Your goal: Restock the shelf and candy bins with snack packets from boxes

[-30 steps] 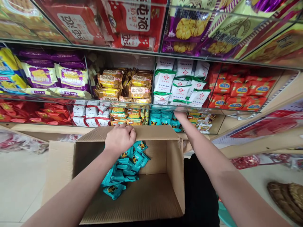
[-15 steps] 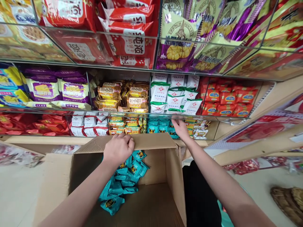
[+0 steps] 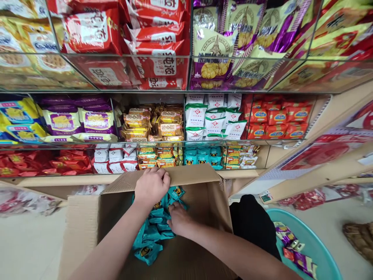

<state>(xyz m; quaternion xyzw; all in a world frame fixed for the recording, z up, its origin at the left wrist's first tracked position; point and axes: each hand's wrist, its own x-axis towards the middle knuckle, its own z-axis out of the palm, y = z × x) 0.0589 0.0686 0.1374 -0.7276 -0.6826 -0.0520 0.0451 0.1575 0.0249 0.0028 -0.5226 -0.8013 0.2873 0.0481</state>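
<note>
An open cardboard box [image 3: 204,237] stands against the shelf, with a heap of teal snack packets [image 3: 155,232] inside. My left hand [image 3: 153,186] is closed over the top edge of its far flap, knuckles up. Inside the box, my right hand [image 3: 179,218] has its fingers bent onto the packets at the heap's right side, pinching at one; the fingertips are partly hidden. On the lowest shelf, behind the flap, similar teal packets [image 3: 203,157] stand in rows in one compartment.
Glass-divided shelves hold red biscuit packs [image 3: 90,33], French biscuit packs [image 3: 215,58], white-green packets [image 3: 214,124] and small red packets [image 3: 276,118]. At the lower right, a teal basin [image 3: 323,249] on the floor holds several loose packets. My black-clad knee [image 3: 250,225] is beside the box.
My right hand has moved from the teal packets' compartment on the bottom shelf down into the box. My left hand stays on the flap. The view has shifted, bringing the basin into sight.
</note>
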